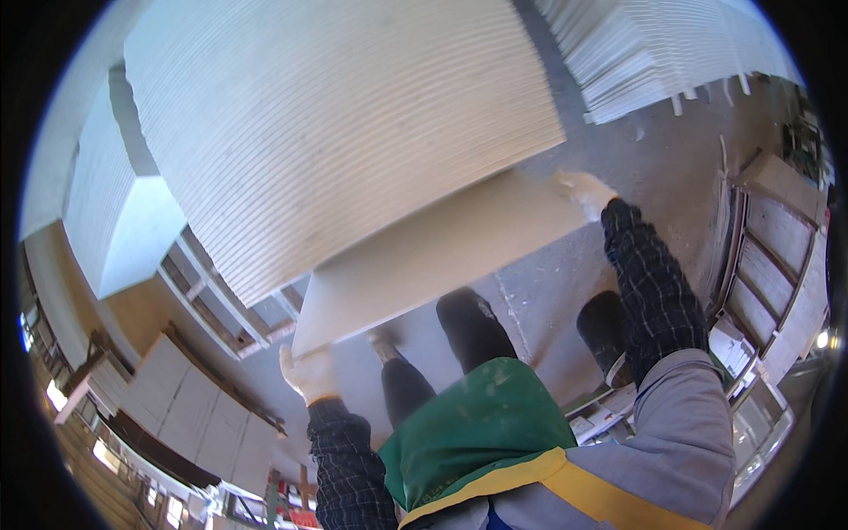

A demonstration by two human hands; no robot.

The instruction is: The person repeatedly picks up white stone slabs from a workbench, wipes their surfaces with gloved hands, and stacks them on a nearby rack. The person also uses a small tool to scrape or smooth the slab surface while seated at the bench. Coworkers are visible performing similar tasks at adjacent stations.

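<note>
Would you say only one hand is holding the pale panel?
No, the left hand and right hand hold opposite ends of the panel.

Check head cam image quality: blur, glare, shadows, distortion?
Head view: right hand blurred, left hand somewhat clearer; board shaded beside the stack of sheets; small bright light glaring near the right rim; straight edges bend toward the black border.
</note>
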